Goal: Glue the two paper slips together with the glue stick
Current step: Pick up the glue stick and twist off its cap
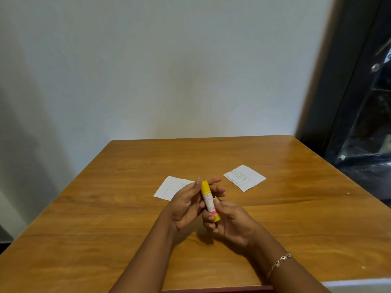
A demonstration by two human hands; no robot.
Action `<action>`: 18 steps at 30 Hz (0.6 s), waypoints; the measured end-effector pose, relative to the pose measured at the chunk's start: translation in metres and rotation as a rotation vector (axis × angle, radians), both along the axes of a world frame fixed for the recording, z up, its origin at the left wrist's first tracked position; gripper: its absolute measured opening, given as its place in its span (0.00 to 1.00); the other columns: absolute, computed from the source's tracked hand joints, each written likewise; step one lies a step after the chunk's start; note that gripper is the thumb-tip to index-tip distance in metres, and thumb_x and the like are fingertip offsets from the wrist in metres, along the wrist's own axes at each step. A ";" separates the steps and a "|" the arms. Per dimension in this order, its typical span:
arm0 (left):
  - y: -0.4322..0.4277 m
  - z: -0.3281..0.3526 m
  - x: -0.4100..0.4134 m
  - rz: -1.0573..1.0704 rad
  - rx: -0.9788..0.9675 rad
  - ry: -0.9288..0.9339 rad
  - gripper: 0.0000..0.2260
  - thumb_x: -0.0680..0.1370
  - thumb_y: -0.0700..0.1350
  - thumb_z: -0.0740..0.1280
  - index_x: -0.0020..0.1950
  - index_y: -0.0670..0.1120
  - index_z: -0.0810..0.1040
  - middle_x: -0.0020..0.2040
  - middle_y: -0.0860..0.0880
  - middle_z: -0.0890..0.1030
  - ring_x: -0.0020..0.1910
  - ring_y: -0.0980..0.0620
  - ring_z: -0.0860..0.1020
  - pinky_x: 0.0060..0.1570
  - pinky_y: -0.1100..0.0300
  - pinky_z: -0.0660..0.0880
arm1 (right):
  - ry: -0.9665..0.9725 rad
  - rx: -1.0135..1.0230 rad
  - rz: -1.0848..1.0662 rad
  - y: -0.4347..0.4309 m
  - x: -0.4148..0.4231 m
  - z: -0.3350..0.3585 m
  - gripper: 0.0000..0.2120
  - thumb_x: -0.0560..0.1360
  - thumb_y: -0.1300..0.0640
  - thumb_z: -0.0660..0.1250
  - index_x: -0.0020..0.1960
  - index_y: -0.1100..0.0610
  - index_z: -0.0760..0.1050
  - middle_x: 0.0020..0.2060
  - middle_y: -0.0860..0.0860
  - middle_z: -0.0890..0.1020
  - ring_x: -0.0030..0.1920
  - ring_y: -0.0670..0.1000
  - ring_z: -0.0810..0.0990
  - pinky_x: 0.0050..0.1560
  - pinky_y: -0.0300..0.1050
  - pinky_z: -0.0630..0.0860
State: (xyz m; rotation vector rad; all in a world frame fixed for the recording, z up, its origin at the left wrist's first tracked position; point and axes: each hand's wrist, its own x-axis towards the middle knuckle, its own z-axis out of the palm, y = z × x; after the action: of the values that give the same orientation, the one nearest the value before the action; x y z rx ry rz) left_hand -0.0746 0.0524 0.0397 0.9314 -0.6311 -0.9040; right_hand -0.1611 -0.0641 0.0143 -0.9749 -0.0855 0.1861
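Observation:
A yellow glue stick (pixel 208 199) with a white label and a pink band is held above the wooden table (pixel 105 208), cap still on and pointing away from me. My left hand (pixel 186 206) holds its upper part between thumb and fingers. My right hand (pixel 228 223) grips its lower end. One white paper slip (pixel 169 188) lies flat just beyond my left hand, partly hidden by it. A second paper slip (pixel 245 177) with printed lines lies further right, apart from the first.
The table stands against a pale wall (pixel 169 70). A dark cabinet or door (pixel 359 113) rises at the right, close to the table's far right corner. A bracelet (pixel 279 263) is on my right wrist.

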 end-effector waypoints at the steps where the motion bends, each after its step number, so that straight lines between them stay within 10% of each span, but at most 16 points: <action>1: 0.001 -0.001 0.001 -0.010 -0.025 0.004 0.23 0.73 0.57 0.64 0.60 0.41 0.76 0.49 0.44 0.83 0.50 0.47 0.78 0.46 0.59 0.78 | 0.005 0.028 0.021 0.001 -0.001 0.001 0.14 0.76 0.49 0.55 0.48 0.59 0.71 0.29 0.50 0.74 0.29 0.47 0.71 0.30 0.36 0.66; 5: -0.001 0.001 -0.003 -0.013 -0.093 0.005 0.23 0.67 0.55 0.74 0.54 0.40 0.80 0.48 0.41 0.84 0.51 0.47 0.81 0.52 0.57 0.77 | -0.033 0.106 0.050 0.007 -0.003 0.004 0.14 0.72 0.48 0.60 0.46 0.59 0.70 0.27 0.49 0.73 0.26 0.46 0.70 0.26 0.35 0.68; 9: -0.005 0.006 -0.006 0.157 -0.106 0.060 0.14 0.72 0.49 0.65 0.47 0.39 0.76 0.38 0.44 0.84 0.37 0.52 0.82 0.35 0.62 0.79 | -0.079 -0.021 -0.060 0.009 0.001 0.007 0.12 0.76 0.49 0.56 0.48 0.58 0.68 0.27 0.47 0.72 0.27 0.44 0.68 0.27 0.33 0.64; 18: -0.020 0.004 -0.021 0.474 -0.012 -0.165 0.09 0.73 0.48 0.62 0.41 0.45 0.79 0.38 0.49 0.85 0.41 0.54 0.82 0.33 0.62 0.73 | -0.255 -0.928 -0.540 0.021 0.008 0.006 0.07 0.80 0.56 0.53 0.52 0.51 0.69 0.33 0.46 0.73 0.31 0.40 0.72 0.32 0.33 0.66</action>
State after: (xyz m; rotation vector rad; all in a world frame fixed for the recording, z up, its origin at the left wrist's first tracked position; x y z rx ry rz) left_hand -0.0955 0.0323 0.0439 1.0926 -0.5214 -0.4034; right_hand -0.1533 -0.0428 0.0203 -1.9021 0.0425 -0.4426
